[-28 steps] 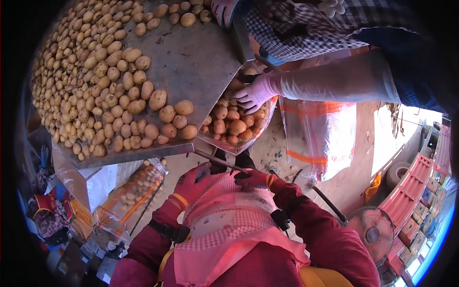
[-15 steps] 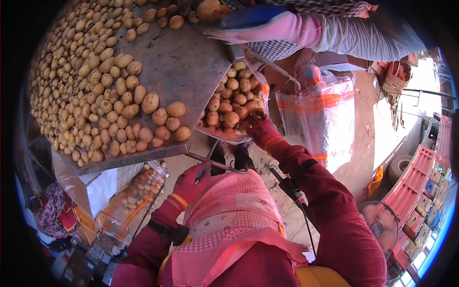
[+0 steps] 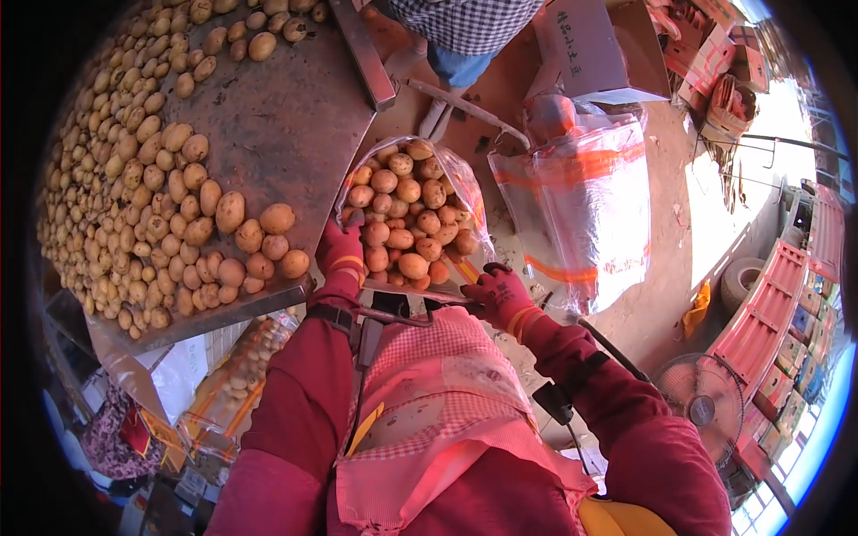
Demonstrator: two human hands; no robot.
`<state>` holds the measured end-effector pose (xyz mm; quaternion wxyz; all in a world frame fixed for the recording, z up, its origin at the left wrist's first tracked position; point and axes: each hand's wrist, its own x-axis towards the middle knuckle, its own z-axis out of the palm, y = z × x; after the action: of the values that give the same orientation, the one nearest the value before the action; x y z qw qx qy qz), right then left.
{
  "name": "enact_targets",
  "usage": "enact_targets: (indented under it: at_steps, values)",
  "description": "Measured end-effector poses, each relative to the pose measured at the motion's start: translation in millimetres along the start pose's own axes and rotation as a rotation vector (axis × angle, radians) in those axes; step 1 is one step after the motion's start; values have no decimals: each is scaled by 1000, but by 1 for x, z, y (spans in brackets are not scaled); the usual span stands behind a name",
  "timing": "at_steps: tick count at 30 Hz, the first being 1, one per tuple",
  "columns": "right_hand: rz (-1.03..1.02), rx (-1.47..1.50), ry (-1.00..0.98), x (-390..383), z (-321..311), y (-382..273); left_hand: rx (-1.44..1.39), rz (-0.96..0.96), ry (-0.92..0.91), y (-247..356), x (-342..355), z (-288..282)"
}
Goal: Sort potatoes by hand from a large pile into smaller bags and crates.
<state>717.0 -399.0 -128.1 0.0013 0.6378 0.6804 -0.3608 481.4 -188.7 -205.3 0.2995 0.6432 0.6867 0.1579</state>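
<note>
A clear plastic bag [image 3: 483, 219] with an orange band stands open-mouthed below the metal table's edge, full of potatoes [image 3: 402, 210]. On its left rim, my left hand [image 3: 341, 246] in a red glove has its fingers wrapped round the plastic. My right hand [image 3: 502, 297], gloved the same way, is closed at the bag's near right corner, gripping the edge. A metal bar [image 3: 398, 319] runs below the bag, just in front of my pink apron.
Many loose potatoes [image 3: 147, 214] cover the left of the metal table [image 3: 286, 116]. A second banded bag [image 3: 585, 205] stands to the right, by a cardboard box [image 3: 590, 54]. A co-worker's checked clothing [image 3: 469, 20] shows beyond the table. A fan [image 3: 702, 406] stands at the lower right.
My left hand has gone from near the apron up to the bag's left rim. My right hand has shifted down along the bag. The co-worker's gloved arm has left the view.
</note>
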Motion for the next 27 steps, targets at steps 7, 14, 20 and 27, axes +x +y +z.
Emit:
enact_targets:
  at_steps: [7, 14, 20, 27]
  values:
    - [862, 328, 732, 54, -11, 24, -127, -185, -173, -2, 33, 5]
    - [763, 846, 665, 60, 8, 80, 312, -146, -228, 15, 40, -4]
    - [740, 1580, 788, 79, 49, 60, 451, -91, -275, 15, 48, -10]
    - [351, 1563, 876, 123, 36, 75, 562, -59, -356, 35, 47, -15]
